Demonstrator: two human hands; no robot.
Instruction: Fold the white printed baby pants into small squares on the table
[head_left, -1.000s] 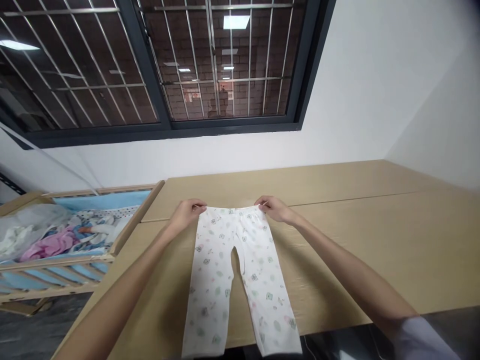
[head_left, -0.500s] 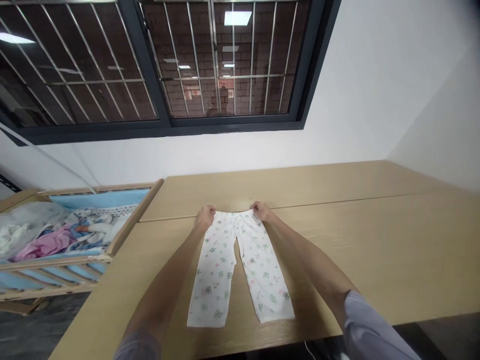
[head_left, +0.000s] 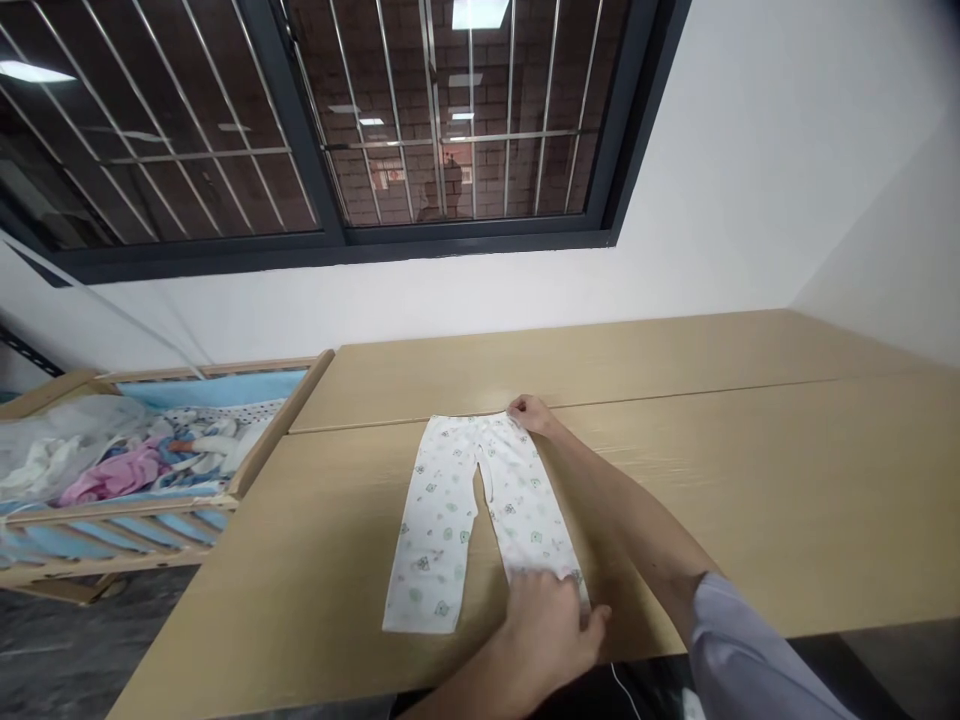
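Trousers: The white printed trousers [head_left: 439, 510] lie flat on the desk [head_left: 750, 500], with the waistband [head_left: 469, 420] on the side far from you and both legs pointing toward you.
Done: In my judgement, the spreading out is almost complete; the legs lie apart, and I see no fold across them.
Left to settle: The lower end of the right-side leg [head_left: 529, 530] seems the only unsettled part; one hand covers it, so I cannot tell if its hem is flat.
Right hand: Your right hand [head_left: 529, 413] is at the far right corner of the trousers, its fingers closed in a pinch on the waistband.
Left hand: Your left hand [head_left: 547, 625] is over the near right end of the trousers, its thumb apart from the fingers; whether it holds the cloth or only touches it, I cannot tell.
Between your hands: Most of the right-side leg lies here; the left-side leg [head_left: 427, 570] is free of both.
Crib: The wooden crib [head_left: 281, 425] stands left of the trousers, well apart.
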